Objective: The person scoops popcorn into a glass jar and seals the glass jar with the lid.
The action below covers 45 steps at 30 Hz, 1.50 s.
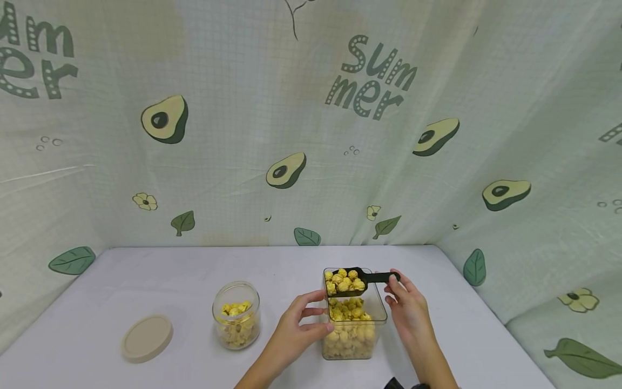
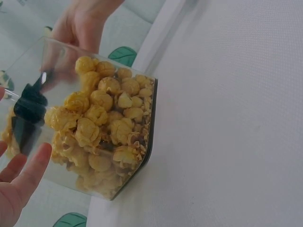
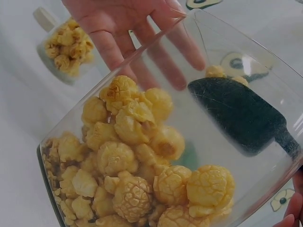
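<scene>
A clear square container [image 1: 375, 302] stands on the table, partly filled with yellow popcorn [image 2: 109, 113]. Over its opening is a black scoop [image 1: 379, 277], heaped with several popcorn pieces [image 1: 345, 282]. My right hand [image 1: 408, 310] pinches the end of the scoop's handle from the right. In the right wrist view, the scoop's dark bowl [image 3: 241, 113] shows through the clear wall, above the popcorn. My left hand [image 1: 298, 327] is at the container's left side, fingers extended and spread along the wall, thumb near the front corner.
To the left stands a round clear jar [image 1: 236, 293], without a lid on it and partly filled with popcorn. Farther left a beige round lid [image 1: 147, 339] lies flat on the white table [image 1: 189, 270]. A printed curtain [image 1: 233, 135] hangs behind and at both sides.
</scene>
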Each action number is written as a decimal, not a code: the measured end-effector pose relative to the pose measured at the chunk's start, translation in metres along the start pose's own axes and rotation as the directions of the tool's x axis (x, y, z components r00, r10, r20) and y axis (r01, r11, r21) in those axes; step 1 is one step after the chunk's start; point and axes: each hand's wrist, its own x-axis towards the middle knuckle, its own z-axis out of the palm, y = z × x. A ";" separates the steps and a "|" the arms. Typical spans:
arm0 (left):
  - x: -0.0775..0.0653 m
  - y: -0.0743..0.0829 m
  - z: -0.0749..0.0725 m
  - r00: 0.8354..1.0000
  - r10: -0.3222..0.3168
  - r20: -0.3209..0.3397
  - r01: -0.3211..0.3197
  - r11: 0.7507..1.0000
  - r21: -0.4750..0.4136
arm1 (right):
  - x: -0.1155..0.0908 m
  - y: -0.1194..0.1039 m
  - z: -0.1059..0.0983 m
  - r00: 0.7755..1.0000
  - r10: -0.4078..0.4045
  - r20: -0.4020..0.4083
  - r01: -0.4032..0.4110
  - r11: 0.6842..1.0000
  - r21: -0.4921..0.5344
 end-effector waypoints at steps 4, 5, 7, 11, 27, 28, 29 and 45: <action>0.000 0.000 0.000 1.000 0.005 0.001 -0.005 1.000 -0.001 | 0.001 0.000 -0.002 1.000 -0.004 0.012 0.004 1.000 0.014; 0.000 0.000 0.000 1.000 0.008 0.002 -0.008 1.000 -0.002 | 0.001 0.000 -0.003 1.000 -0.007 0.023 0.007 1.000 0.026; 0.000 0.000 0.000 1.000 0.012 0.004 -0.012 1.000 -0.003 | 0.000 -0.001 -0.005 0.999 -0.019 0.048 0.016 0.998 0.056; 0.000 0.000 0.000 1.000 0.016 0.004 -0.016 1.000 -0.005 | 0.000 -0.002 -0.008 0.995 -0.046 0.092 0.036 0.994 0.106; -0.001 0.001 0.000 1.000 -0.004 0.002 0.004 1.000 -0.004 | -0.004 -0.007 -0.003 0.997 -0.069 0.040 0.067 0.997 0.046; -0.001 0.001 0.000 1.000 -0.005 0.002 0.005 1.000 -0.005 | -0.005 -0.006 -0.002 0.997 -0.072 0.041 0.070 0.997 0.045; -0.001 0.001 0.000 1.000 -0.005 0.003 0.005 1.000 -0.005 | -0.005 -0.006 -0.001 0.997 -0.070 0.039 0.069 0.997 0.040; -0.001 0.001 0.000 1.000 -0.003 0.005 0.003 1.000 0.002 | 0.000 0.000 -0.004 0.998 0.000 0.060 -0.005 0.997 0.082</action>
